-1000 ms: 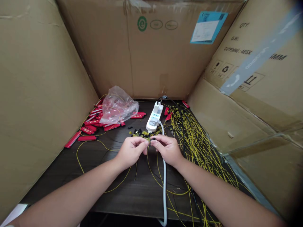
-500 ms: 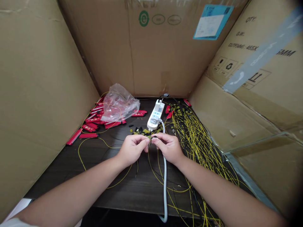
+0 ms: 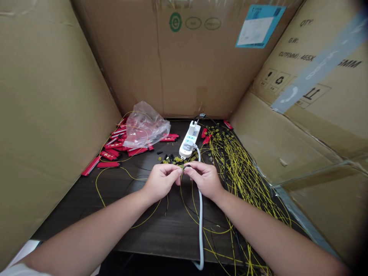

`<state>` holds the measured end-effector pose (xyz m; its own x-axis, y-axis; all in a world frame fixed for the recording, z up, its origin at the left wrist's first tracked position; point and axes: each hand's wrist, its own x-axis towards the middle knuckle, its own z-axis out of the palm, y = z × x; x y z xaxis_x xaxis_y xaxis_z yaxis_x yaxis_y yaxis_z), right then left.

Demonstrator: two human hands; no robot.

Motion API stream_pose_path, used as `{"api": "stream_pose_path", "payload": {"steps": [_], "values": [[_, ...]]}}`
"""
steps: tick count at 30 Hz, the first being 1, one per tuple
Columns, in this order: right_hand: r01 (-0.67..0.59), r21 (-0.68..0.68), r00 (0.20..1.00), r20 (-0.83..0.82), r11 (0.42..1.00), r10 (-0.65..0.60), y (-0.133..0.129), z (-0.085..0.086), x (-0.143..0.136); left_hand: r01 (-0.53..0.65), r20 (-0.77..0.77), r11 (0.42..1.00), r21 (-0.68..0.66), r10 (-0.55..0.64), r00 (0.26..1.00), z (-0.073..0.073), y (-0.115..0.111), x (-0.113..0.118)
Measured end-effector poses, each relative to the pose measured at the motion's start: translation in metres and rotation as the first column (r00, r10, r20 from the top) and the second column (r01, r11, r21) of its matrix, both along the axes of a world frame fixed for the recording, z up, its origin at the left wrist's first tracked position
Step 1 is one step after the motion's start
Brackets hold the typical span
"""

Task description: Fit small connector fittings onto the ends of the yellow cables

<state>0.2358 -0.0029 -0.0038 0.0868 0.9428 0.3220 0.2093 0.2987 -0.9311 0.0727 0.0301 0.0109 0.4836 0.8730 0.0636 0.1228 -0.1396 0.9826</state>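
Observation:
My left hand (image 3: 161, 181) and my right hand (image 3: 207, 181) meet fingertip to fingertip above the dark table (image 3: 169, 234). Between the right thumb and forefinger is a small black piece (image 3: 187, 166), mostly covered by the fingers. The left thumb and forefinger are pinched on something tiny at its side, which the fingertips hide. A thin yellow wire (image 3: 184, 202) hangs down below the hands. Just beyond them lies a little heap of small yellow and black parts (image 3: 174, 160).
A white power strip (image 3: 189, 140) with a thick white cord (image 3: 201, 226) runs past my right hand. Many yellow wires (image 3: 244, 172) spread at the right. Red flat pieces (image 3: 108, 165) and a clear plastic bag (image 3: 145, 126) lie at the left. Cardboard walls (image 3: 184, 73) enclose three sides.
Both hands keep the same pinched pose at the same place. Only a very slight shift of the whole view shows.

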Motion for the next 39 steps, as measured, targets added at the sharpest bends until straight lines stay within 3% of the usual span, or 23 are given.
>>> {"api": "stream_pose_path", "payload": {"steps": [10,18,22,28,31,34,39], "values": [[-0.002,-0.011,1.0,-0.005,1.0,0.002,0.0002,0.0007,0.0,-0.01,0.004,1.0,-0.028,0.01,1.0,0.0008,-0.0006,0.001],[0.023,-0.031,0.999,-0.037,0.999,-0.025,0.0008,-0.0001,-0.0018,0.024,0.165,0.967,-0.255,0.019,0.986,-0.0044,0.0003,0.0021],[0.023,-0.042,0.999,-0.035,0.999,-0.025,0.001,-0.0022,-0.0014,0.015,0.177,0.953,-0.302,0.041,0.983,-0.0022,-0.0001,0.0034],[-0.027,0.029,0.999,-0.031,0.999,0.028,0.0002,-0.005,0.0035,0.14,0.26,0.833,-0.535,0.004,0.966,0.0037,0.001,0.0021],[-0.059,0.023,0.998,-0.002,0.998,0.059,-0.0003,-0.0046,0.0066,0.187,0.295,0.8,-0.571,-0.014,0.956,0.0038,0.0016,0.0006],[-0.054,-0.007,0.999,0.005,0.999,0.054,-0.0003,-0.0041,0.0076,0.184,0.274,0.822,-0.539,-0.036,0.961,0.0033,0.0012,0.0009],[-0.015,-0.021,1.0,0.008,1.0,0.015,0.0002,-0.0045,0.0058,0.059,0.187,0.927,-0.371,0.013,0.982,0.0037,0.0002,0.0021]]}}
